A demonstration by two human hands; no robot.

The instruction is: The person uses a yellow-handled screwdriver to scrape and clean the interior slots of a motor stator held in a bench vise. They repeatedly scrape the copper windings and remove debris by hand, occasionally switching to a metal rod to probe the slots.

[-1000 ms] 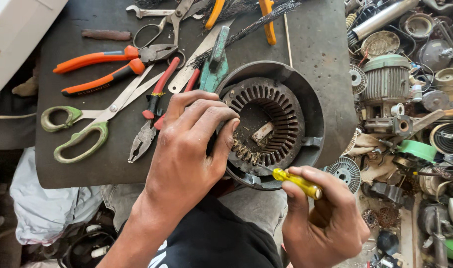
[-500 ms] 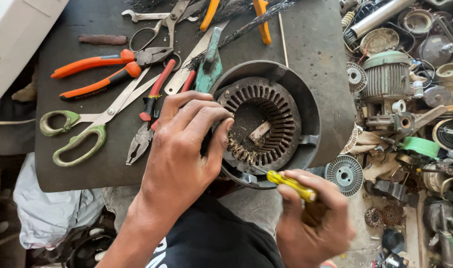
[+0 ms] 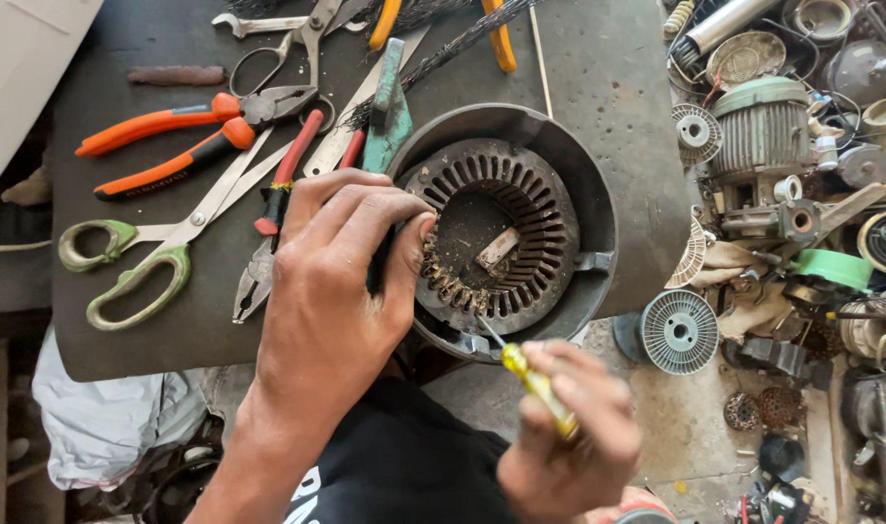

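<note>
Gripping rim of motor stator (image 3: pixel 520 209), left hand (image 3: pixel 341 281) closed; right hand (image 3: pixel 569 442) pinching yellow screwdriver (image 3: pixel 535 383), tip at stator edge

Two hands (image 3: pixel 336 291); one stator (image 3: pixel 501 233); one screwdriver (image 3: pixel 535 383); one scissors (image 3: pixel 161 243); two orange pliers (image 3: pixel 171 121); one red pliers (image 3: pixel 273 209).

Bench colours: dark greys, rust, orange, green

Motor housing (image 3: pixel 598 194) dark grey; stator ring (image 3: pixel 520 184) inside rusty brown, radially slotted. Screwdriver (image 3: pixel 538 386) handle clear yellow. Pliers (image 3: pixel 186 131) handles bright orange with black; smaller pliers (image 3: pixel 273 218) red and black. Scissors (image 3: pixel 137 262) handles dull olive green, blades bare steel. Table (image 3: pixel 617 68) charcoal black. Ribbed motor (image 3: pixel 763 126) pale green-grey.
</note>
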